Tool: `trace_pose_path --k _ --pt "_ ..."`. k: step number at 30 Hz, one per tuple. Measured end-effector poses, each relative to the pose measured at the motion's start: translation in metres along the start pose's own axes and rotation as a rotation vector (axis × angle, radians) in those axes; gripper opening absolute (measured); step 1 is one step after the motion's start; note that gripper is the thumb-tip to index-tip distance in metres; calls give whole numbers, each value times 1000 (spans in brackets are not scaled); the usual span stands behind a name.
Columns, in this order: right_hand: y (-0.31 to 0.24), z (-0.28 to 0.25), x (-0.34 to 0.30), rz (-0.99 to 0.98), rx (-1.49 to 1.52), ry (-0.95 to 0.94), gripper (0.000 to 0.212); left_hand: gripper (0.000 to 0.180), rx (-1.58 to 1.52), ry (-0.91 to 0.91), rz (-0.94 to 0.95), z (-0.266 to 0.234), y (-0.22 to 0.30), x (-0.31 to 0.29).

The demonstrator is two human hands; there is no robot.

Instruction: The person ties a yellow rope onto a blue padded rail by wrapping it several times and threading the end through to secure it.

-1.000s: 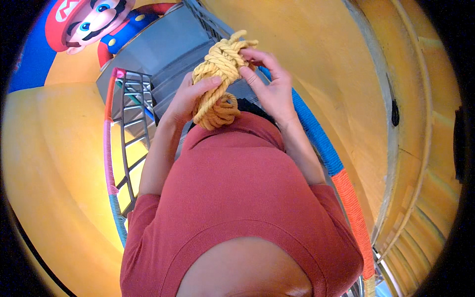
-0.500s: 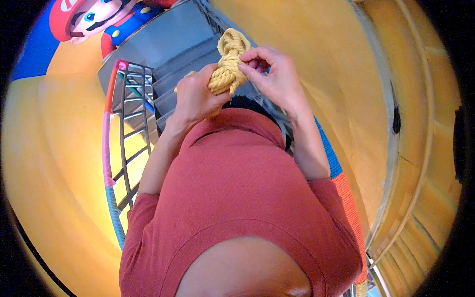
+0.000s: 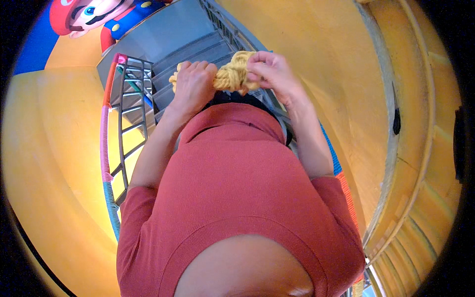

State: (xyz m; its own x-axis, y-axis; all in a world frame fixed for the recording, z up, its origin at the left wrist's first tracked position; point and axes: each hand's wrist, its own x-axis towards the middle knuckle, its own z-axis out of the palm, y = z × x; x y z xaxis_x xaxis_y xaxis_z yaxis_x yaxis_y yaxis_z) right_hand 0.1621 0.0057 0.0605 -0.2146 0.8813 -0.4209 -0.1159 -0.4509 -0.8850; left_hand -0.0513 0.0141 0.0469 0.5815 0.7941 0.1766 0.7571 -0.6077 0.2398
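Observation:
A bundle of thick yellow rope (image 3: 230, 75) is held in front of my waist, lying almost level between both hands. My left hand (image 3: 194, 83) is wrapped round its left part, and a little rope sticks out past the knuckles. At the bundle's right end, the bent fingers of my right hand (image 3: 273, 74) pinch the rope's loops. Coils wound across the middle show between the two hands. What lies under the left palm is hidden.
Grey steps (image 3: 183, 57) lead down ahead. On the left stands a metal railing (image 3: 123, 106) with a colourful rope-wrapped handrail; another wrapped rail (image 3: 350, 203) runs on the right. Curved yellow walls (image 3: 54, 138) flank the stairs. A cartoon figure (image 3: 101, 17) in a red cap is at the upper left.
The rope bundle has turned from upright to nearly level, its looped end swinging down and right. My left hand has rolled knuckles up; my right fingers have closed on the looped end.

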Motion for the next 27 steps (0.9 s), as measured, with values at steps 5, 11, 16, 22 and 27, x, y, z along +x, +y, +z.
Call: trace_pose_path --k 5,11,16,22,27 --pt "4 -40 15 -16 954 -363 44 15 -76 68 202 -5 -10 0" --pt "25 -49 17 -121 794 358 30 27 -728 -64 -312 -10 -10 -8" --pt "77 -45 -8 -362 644 487 18 29 -984 -54 -575 -19 -3 -1" --pt "52 47 -9 -613 -347 343 23 31 -1075 -61 -606 -18 7 9" --pt "55 34 -5 -458 -712 5 16 26 -525 -99 -417 -26 0 7"
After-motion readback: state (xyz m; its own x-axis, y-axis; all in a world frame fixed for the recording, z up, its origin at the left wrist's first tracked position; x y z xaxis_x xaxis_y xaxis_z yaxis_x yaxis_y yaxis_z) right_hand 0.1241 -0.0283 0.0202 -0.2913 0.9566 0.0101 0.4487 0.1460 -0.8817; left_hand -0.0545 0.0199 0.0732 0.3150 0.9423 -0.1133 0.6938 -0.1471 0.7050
